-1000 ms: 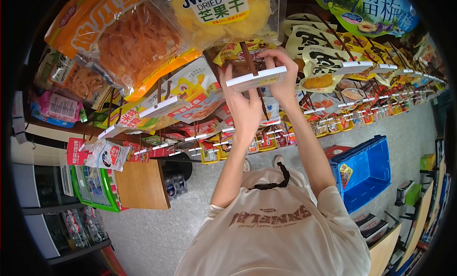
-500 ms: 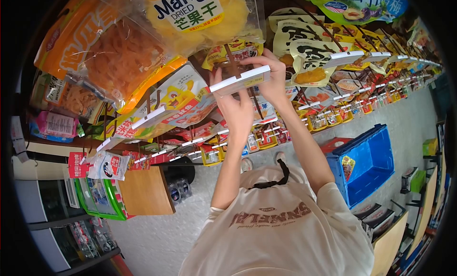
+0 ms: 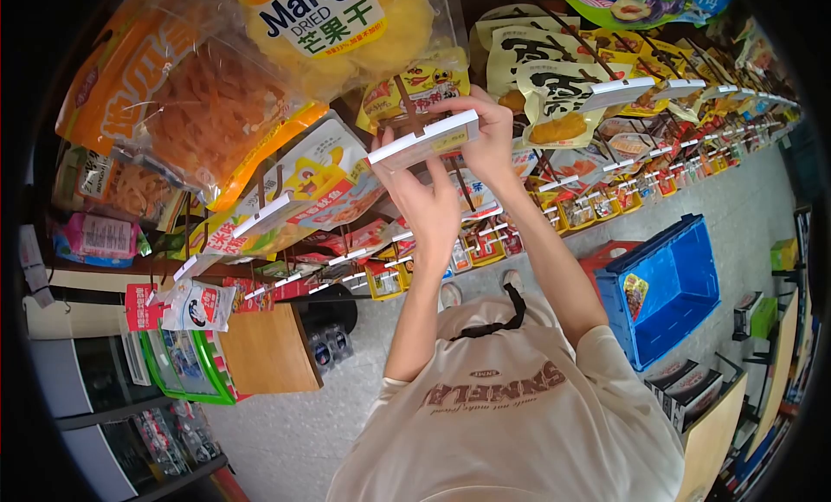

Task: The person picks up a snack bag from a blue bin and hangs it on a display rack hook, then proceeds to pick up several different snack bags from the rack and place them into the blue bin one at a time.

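Note:
A yellow snack packet [image 3: 415, 88] hangs on a dark metal hook behind a white price tag holder [image 3: 424, 141]. My left hand [image 3: 424, 199] is at the holder's left side, its fingers partly hidden behind the holder and its thumb beneath. My right hand [image 3: 486, 138] is at the right side, fingers bent around the upper right edge near the packet's lower corner. Whether either hand grips the packet or the holder is not clear. Above hangs a dried mango bag [image 3: 346, 35], and to the left an orange-edged bag of shredded snack [image 3: 216, 112].
Cream-coloured snack bags [image 3: 554, 104] hang to the right on rows of hooks. A blue crate [image 3: 666, 294] with one packet inside stands on the floor at right. A green-framed case [image 3: 186, 363] and a wooden panel [image 3: 268, 350] are at lower left.
The view has shifted slightly. The yellow packet now shows more of its front above the price holder. Both hands remain around the holder, with the right fingers a little differently bent.

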Demonstrator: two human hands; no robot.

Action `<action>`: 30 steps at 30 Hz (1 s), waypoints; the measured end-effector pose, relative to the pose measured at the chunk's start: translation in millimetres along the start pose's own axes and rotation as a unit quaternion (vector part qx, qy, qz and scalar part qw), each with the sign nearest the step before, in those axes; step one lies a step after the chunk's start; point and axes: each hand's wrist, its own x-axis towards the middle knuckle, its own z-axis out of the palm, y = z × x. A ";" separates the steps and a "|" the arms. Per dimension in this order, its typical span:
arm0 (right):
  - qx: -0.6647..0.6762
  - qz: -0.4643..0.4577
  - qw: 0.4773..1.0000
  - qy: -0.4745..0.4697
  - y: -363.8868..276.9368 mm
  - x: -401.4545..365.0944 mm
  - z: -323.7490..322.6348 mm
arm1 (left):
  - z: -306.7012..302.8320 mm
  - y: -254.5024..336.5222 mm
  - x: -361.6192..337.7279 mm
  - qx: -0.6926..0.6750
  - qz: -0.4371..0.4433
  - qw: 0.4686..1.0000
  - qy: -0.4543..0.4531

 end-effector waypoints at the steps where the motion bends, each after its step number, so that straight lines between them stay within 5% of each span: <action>1: 0.000 0.001 1.000 -0.001 1.5 -0.2 0.2 | 0.2 0.2 -0.4 -0.011 0.001 1.000 0.004; 30: 0.011 -0.002 1.000 0.014 1.4 -1.7 -1.0 | -8.0 8.0 -10.7 -0.023 -0.001 1.000 0.002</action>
